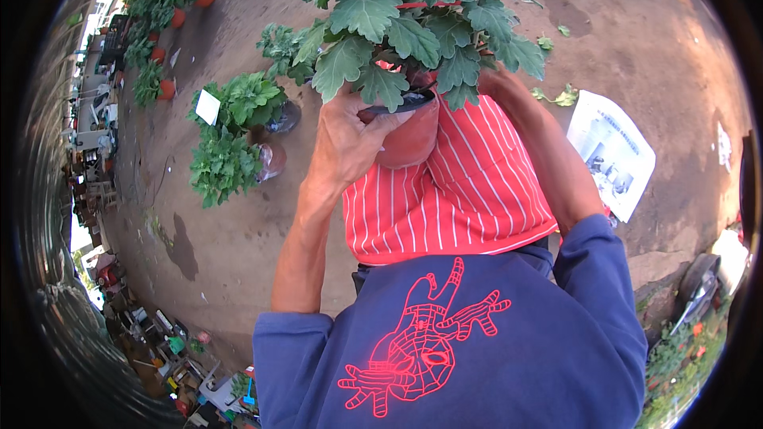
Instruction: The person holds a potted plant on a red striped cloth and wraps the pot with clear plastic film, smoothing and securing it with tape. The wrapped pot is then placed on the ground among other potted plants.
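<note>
A leafy potted plant (411,30), its broad green leaves spread wide, stands over my lap at the top centre. Its reddish plastic pot (408,137) with a dark lining at the rim rests against a red-and-white striped apron (429,208). My left hand (349,134) grips the pot rim, thumb over the edge. On the other side, my right hand (495,80) reaches in under the leaves; its fingers are largely hidden, so what it touches cannot be seen. A thin red strip (426,5) crosses among the upper leaves.
Smaller potted plants (223,161) stand on the bare ground at the left, one with a white card (207,107). More plants in orange pots (167,89) line the upper left. A printed sheet (611,152) and loose leaves (563,96) lie at the right. Clutter (173,345) fills the lower left.
</note>
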